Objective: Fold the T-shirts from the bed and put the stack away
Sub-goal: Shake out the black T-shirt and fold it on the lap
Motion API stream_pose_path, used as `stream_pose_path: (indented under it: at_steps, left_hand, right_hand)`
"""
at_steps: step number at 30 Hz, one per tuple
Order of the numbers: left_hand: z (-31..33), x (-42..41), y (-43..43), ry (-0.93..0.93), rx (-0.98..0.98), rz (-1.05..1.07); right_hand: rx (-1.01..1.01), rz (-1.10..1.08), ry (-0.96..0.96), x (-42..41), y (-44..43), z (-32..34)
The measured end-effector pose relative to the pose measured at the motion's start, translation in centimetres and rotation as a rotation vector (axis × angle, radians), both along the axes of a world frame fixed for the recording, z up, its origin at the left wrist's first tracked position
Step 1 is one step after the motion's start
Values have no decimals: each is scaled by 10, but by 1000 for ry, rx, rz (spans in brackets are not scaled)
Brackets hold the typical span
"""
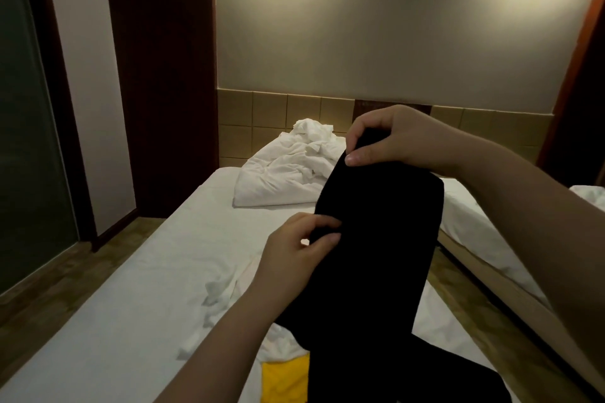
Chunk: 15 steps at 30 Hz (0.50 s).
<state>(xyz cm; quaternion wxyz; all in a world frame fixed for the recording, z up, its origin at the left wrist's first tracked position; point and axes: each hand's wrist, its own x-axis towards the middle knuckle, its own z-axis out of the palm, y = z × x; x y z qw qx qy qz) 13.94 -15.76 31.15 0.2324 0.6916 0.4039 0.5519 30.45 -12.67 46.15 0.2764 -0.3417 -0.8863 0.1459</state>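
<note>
A black cloth T-shirt (376,239) is hanging over a white-sheeted bed (131,271).
The right hand (389,137) is pinching its 12 o'clock top, the left hand (294,249) its 9 o'clock edge, fingers grasping cloth.

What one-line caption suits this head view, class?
Left hand and right hand pinch a black garment above the white bed, a yellow cloth beneath.
</note>
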Motion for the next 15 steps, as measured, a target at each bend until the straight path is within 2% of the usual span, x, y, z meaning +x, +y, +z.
stream_pose_path:
  at_steps: [2, 6, 9, 15]
  left_hand:
    - [1, 5, -3, -17, -24, -32]
    - [3, 8, 0, -85, -37, 37]
    - [7, 13, -4, -158, -45, -35]
    - [3, 16, -2, -141, -29, -50]
  right_hand:
    - [1, -4, 20, 1, 1, -1]
    - [-12, 6, 14, 2, 1, -3]
    - [-13, 44, 8, 1, -2, -6]
    - [49, 13, -14, 3, -3, -9]
